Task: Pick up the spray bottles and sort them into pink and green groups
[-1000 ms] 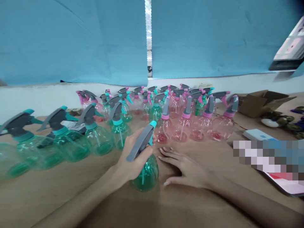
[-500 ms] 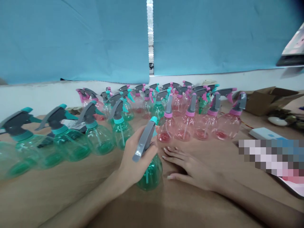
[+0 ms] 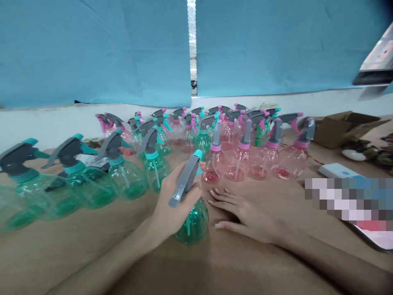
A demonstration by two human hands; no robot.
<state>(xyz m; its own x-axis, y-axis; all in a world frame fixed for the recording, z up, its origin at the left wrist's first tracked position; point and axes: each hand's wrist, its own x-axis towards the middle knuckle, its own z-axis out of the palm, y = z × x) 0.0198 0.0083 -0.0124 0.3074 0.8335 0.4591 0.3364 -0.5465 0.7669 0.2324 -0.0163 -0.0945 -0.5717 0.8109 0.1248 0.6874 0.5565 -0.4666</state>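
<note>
My left hand (image 3: 176,200) is wrapped round the neck of a green spray bottle (image 3: 193,225) with a grey trigger head and a teal nozzle. That bottle stands upright on the brown table (image 3: 245,266); the fingers behind its neck are partly hidden. To its right, my right hand (image 3: 245,215) lies flat on the tabletop with fingers spread, holding nothing. Just beyond that hand stands a row of pink spray bottles, the nearest being one pink bottle (image 3: 212,164). A row of green spray bottles (image 3: 127,180) runs off to the left.
More pink and green spray bottles crowd the back, before a white wall and blue curtain (image 3: 98,53). At the right are an open cardboard box (image 3: 333,131), a white oval object (image 3: 353,155), a white-and-blue box (image 3: 337,170) and a pixelated flat item (image 3: 376,239).
The whole view has shifted slightly, so things appear a little further left. My left hand still holds the green spray bottle, and my right hand still rests flat on the table.
</note>
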